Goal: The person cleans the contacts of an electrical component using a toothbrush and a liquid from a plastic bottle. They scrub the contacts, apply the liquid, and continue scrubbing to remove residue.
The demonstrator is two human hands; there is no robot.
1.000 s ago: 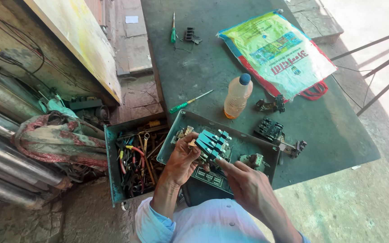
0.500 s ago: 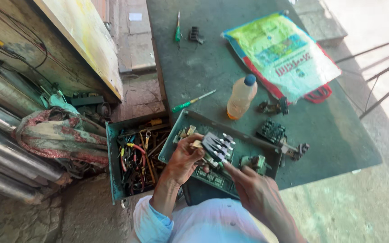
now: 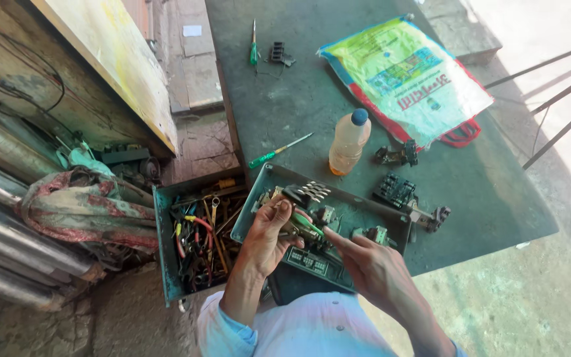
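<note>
While the green metal switch box (image 3: 391,221) lies open at the near edge of the dark green table (image 3: 299,99), the left hand (image 3: 269,235) is closed around a dark switch block with silver contact fins (image 3: 306,193), held just above the box. The right hand (image 3: 368,261) points one finger at it, the rest loosely curled. Judging by three loose black parts on the table, stripping looks well advanced and reassembly not begun. Two green-handled screwdrivers (image 3: 279,151), one plastic bottle (image 3: 349,142).

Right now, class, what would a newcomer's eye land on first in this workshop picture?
The bright printed bag at the table's far right, then the plastic bottle of amber liquid at its centre. At the near edge, the left hand and right hand work over an open green metal box of electrical parts.
</note>
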